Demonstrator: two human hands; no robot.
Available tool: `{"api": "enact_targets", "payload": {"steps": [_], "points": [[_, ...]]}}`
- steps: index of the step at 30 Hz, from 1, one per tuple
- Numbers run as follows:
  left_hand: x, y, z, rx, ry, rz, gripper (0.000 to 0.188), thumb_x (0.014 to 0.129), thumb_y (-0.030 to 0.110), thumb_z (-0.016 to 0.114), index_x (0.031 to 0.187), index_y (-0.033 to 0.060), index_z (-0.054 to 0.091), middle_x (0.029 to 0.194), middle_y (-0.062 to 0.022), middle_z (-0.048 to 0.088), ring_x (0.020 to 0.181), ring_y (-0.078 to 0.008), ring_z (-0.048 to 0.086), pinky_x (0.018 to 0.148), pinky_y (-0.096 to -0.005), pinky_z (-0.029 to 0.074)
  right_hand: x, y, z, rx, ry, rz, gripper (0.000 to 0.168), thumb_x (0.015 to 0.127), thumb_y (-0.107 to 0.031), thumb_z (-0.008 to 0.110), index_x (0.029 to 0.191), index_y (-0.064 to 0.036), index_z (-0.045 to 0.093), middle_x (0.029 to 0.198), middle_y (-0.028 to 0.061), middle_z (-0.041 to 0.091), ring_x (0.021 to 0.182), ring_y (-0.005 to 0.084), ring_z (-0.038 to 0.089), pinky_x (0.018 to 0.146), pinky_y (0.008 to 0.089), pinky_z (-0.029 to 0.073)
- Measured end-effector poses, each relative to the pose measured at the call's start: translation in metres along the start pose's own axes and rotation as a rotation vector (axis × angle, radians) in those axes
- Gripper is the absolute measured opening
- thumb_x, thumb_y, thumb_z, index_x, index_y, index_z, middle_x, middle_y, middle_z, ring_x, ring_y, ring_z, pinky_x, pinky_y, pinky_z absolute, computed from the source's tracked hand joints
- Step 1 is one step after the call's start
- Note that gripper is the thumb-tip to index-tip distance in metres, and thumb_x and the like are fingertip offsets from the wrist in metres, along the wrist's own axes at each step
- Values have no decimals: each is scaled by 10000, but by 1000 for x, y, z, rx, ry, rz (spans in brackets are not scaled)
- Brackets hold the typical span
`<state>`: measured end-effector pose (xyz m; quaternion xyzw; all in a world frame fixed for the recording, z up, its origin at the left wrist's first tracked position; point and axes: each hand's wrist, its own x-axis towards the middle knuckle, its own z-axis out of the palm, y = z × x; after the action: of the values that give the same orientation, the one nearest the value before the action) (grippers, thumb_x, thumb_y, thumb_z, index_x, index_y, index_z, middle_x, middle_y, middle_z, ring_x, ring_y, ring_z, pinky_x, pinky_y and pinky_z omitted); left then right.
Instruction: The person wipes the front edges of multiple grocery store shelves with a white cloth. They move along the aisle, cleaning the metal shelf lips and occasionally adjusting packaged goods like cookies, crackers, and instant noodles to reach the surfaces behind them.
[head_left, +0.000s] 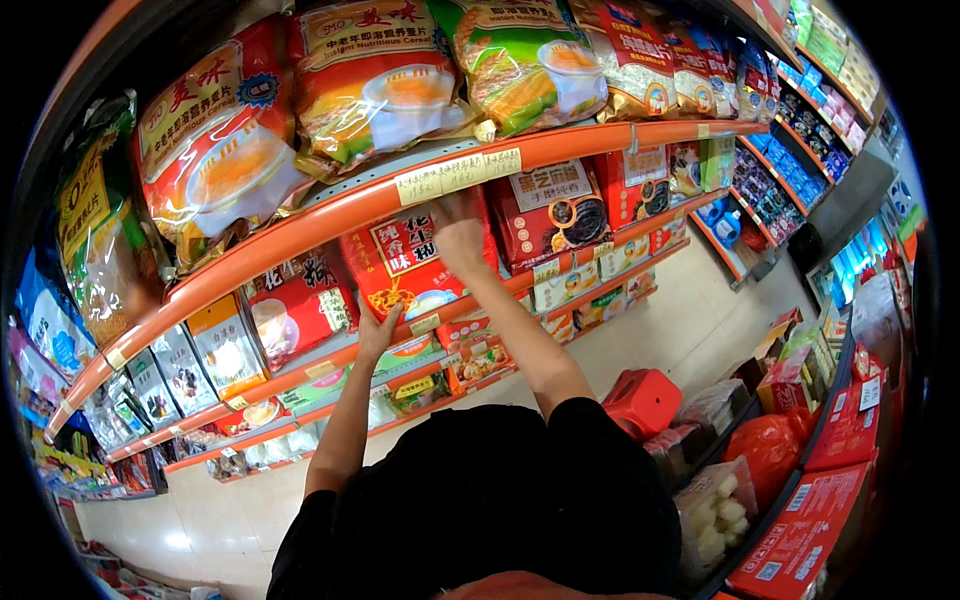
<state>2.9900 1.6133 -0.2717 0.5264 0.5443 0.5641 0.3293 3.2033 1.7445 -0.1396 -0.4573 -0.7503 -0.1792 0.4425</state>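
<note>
A red food bag with a bowl picture stands on the second shelf, between a red bag with a cup picture and a dark red bag. My left hand is at its lower left corner, thumb on the front and fingers along the side. At its upper right, just under the top shelf's orange edge, is my right hand; its fingertips are partly hidden against the bag, so its grip cannot be told.
Large cereal bags fill the shelf above, whose orange edge juts over my hands. Lower shelves hold more packets. Behind me on the right are a red plastic container and red cartons.
</note>
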Motion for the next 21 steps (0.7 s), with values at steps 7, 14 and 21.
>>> {"api": "enact_targets", "payload": {"steps": [7,14,21], "points": [[0,-8,-5,178,16,26,945,920,350,799,1579,1,218,1309,-189,657,1139,-280,672,976,-400,540,16,-5,-15,101,191,421,504,858,-6,625,1360,-41,583,1426,286,495,1315,496,445,1091,614,359],[4,7,-12,54,5,-130,845,1084,583,386,1656,36,92,1684,-210,228,1536,-313,274,1247,-404,230,-20,-129,-7,91,-741,76,382,924,-97,575,1291,-109,677,1448,209,514,1355,473,445,1076,567,434],[6,4,-20,2,-19,-79,833,1086,585,379,1658,44,106,1700,-197,187,1555,-305,229,1258,-413,207,-147,-95,-9,183,-374,-302,519,892,-49,613,1397,-166,606,1488,126,465,1362,430,429,1072,530,467]]}}
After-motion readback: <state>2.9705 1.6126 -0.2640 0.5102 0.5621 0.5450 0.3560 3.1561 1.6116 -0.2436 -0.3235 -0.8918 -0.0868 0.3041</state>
